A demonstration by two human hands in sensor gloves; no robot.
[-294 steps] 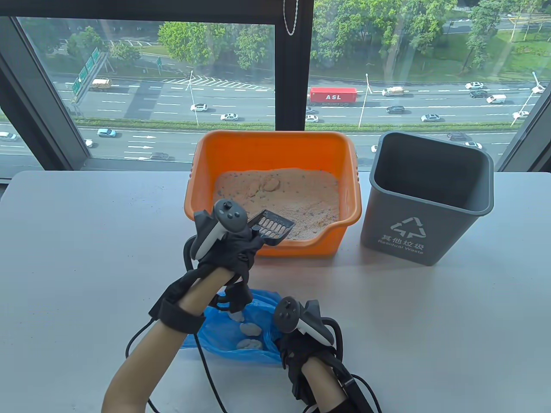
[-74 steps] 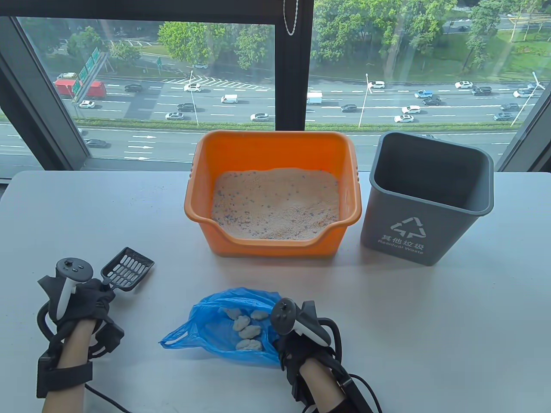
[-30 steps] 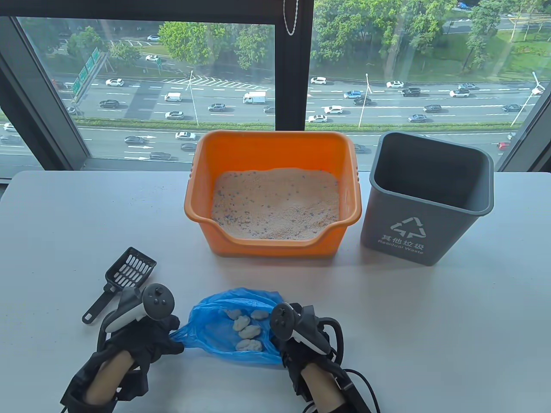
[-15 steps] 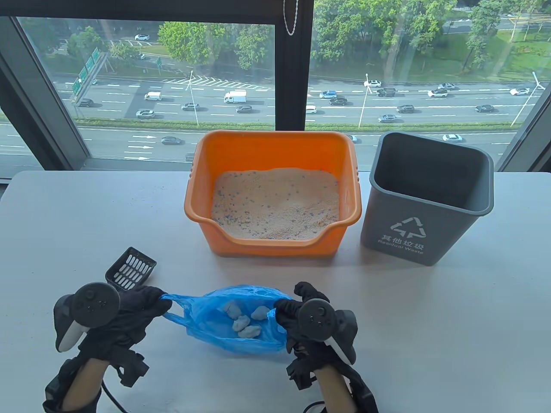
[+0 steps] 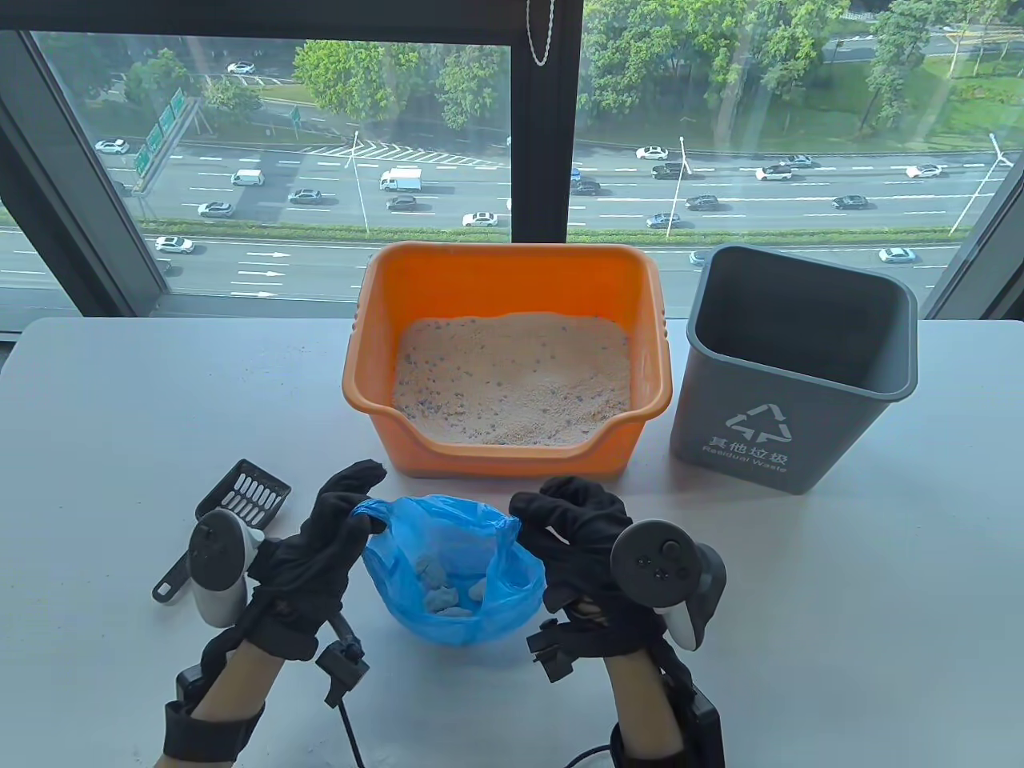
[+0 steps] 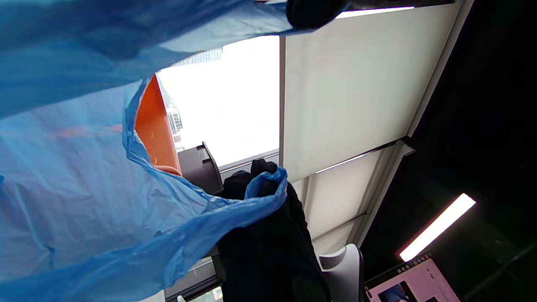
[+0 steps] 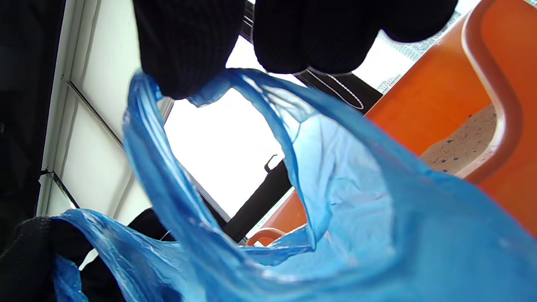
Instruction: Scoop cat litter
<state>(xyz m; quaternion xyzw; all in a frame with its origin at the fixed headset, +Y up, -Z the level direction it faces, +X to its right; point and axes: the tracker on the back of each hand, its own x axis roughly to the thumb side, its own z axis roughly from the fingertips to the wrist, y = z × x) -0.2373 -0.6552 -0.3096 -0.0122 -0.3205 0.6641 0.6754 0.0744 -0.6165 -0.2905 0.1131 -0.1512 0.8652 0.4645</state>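
Observation:
A blue plastic bag (image 5: 452, 572) with several pale litter clumps (image 5: 445, 588) inside hangs between my hands, just in front of the orange litter box (image 5: 376, 384). My left hand (image 5: 336, 528) pinches the bag's left handle. My right hand (image 5: 572, 524) pinches its right handle. The bag also fills the left wrist view (image 6: 84, 188) and the right wrist view (image 7: 335, 201). The box holds smooth sandy litter (image 5: 512, 380). The black slotted scoop (image 5: 236, 500) lies on the table left of my left hand, untouched.
A grey waste bin (image 5: 788, 368) with a recycling mark stands open at the right of the litter box. The white table (image 5: 840, 576) runs to a window sill behind. Cables trail from both wrists at the near edge.
Both hands have lifted the bag by its handles and brought them closer together, so the bag now hangs as a pouch. Earlier the left hand laid the scoop down on the left.

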